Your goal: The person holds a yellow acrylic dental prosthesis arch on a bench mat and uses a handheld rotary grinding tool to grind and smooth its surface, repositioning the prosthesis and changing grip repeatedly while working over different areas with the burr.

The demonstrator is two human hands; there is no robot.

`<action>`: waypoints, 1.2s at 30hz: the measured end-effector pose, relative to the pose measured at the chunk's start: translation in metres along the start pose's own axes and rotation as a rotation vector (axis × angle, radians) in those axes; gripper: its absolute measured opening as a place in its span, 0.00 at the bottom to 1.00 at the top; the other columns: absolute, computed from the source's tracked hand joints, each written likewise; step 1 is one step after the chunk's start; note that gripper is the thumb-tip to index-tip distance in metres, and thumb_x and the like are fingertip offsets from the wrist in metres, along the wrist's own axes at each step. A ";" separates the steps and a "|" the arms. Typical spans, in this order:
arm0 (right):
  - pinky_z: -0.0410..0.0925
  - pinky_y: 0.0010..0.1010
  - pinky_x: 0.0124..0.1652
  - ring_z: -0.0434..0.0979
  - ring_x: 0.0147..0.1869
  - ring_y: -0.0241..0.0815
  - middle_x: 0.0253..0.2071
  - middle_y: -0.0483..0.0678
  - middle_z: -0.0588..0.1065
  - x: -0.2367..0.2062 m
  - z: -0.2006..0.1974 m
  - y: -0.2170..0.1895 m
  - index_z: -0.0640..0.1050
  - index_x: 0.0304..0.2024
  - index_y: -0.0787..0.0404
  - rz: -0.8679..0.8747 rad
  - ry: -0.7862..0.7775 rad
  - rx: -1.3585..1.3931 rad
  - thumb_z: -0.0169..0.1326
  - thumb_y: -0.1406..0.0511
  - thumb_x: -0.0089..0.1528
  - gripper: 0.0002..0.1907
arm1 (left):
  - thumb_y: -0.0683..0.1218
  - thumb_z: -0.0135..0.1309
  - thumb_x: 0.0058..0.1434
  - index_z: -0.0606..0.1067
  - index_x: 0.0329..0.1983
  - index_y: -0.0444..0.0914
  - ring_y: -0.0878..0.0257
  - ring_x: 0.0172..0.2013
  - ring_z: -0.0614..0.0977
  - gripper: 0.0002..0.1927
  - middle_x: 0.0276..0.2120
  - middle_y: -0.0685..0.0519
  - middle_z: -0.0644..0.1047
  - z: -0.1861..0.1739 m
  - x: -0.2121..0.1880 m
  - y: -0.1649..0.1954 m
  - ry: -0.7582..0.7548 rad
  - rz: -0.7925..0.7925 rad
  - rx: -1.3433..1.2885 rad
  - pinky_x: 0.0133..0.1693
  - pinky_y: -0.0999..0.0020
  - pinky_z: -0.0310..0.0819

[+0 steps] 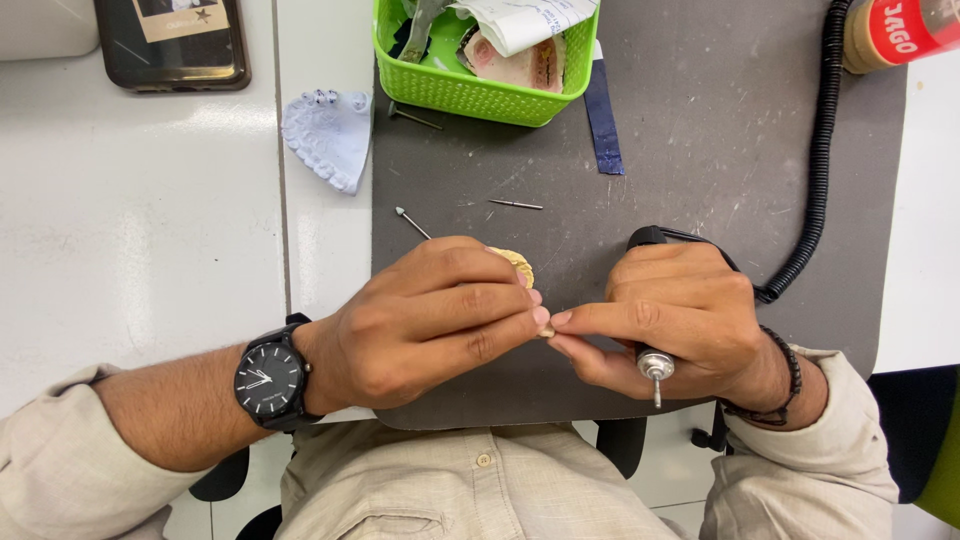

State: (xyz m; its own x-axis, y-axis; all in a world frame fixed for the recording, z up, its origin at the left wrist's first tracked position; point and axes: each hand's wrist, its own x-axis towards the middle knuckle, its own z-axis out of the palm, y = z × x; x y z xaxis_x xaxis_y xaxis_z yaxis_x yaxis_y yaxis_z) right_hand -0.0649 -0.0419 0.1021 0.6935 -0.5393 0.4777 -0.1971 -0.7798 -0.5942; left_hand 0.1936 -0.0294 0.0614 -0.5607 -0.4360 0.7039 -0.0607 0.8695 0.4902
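Observation:
My left hand (430, 320) grips a small yellowish dental cast (516, 263), which peeks out above my fingers. My right hand (668, 320) holds a rotary handpiece (655, 368) in its palm, the metal bur tip pointing toward my body, while its thumb and forefinger pinch a tiny pale piece (547, 331) where both hands meet. A black coiled cable (820, 150) runs from the handpiece to the far right. I wear a black wristwatch (268, 380) on the left wrist and a dark bracelet on the right.
A grey work mat (700, 120) lies under my hands. Behind are a green basket (470, 95) with casts and paper, a white dental model (330, 135), two loose burs (515, 204), a dark blue strip (603, 120), a phone (172, 42), and a red-labelled can (900, 30).

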 end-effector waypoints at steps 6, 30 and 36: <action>0.57 0.30 0.23 0.68 0.20 0.36 0.18 0.44 0.69 0.002 0.001 0.000 0.80 0.40 0.66 -0.040 -0.004 0.035 0.70 0.74 0.54 0.14 | 0.36 0.61 0.68 0.81 0.52 0.29 0.53 0.55 0.82 0.10 0.51 0.46 0.80 -0.007 -0.003 -0.001 -0.010 0.249 0.265 0.60 0.59 0.78; 0.59 0.33 0.23 0.65 0.19 0.42 0.17 0.44 0.64 -0.002 0.006 0.003 0.71 0.23 0.60 0.085 -0.026 -0.169 0.73 0.50 0.50 0.27 | 0.44 0.61 0.66 0.82 0.44 0.38 0.65 0.38 0.83 0.06 0.39 0.54 0.82 0.010 0.005 0.008 -0.079 -0.598 -0.615 0.40 0.72 0.78; 0.60 0.32 0.21 0.65 0.17 0.40 0.14 0.43 0.63 -0.001 0.015 0.004 0.68 0.17 0.58 0.150 -0.101 -0.189 0.72 0.46 0.50 0.31 | 0.43 0.60 0.66 0.83 0.43 0.38 0.67 0.37 0.83 0.06 0.38 0.55 0.82 0.017 0.004 0.009 -0.098 -0.638 -0.680 0.40 0.72 0.78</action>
State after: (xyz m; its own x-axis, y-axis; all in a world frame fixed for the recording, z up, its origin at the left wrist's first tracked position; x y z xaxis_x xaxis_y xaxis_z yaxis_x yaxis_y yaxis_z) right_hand -0.0559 -0.0396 0.0892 0.7102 -0.6266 0.3210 -0.4227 -0.7441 -0.5174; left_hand 0.1772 -0.0193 0.0599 -0.6567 -0.7353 0.1675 0.0978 0.1372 0.9857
